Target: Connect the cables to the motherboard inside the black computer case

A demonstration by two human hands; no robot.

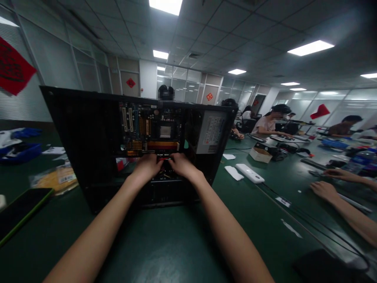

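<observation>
A black computer case (85, 157) stands on the table in front of me, its open side facing me. Inside it show a motherboard (147, 133), a square silver processor (165, 131) and a power supply (213, 133) with a white label. My left hand (145, 167) and my right hand (182, 167) reach in just below the motherboard's lower edge. Their fingertips are bent together, close to each other, around a small spot with a bit of red. What they pinch there is too small and dark to make out.
Left of the case lie a phone (23, 208) with a green edge, a yellow item in a clear bag (55, 179) and a blue tray (20, 153). To the right are a white power strip (249, 173), a small box (260, 154) and a co-worker's hands (326, 190).
</observation>
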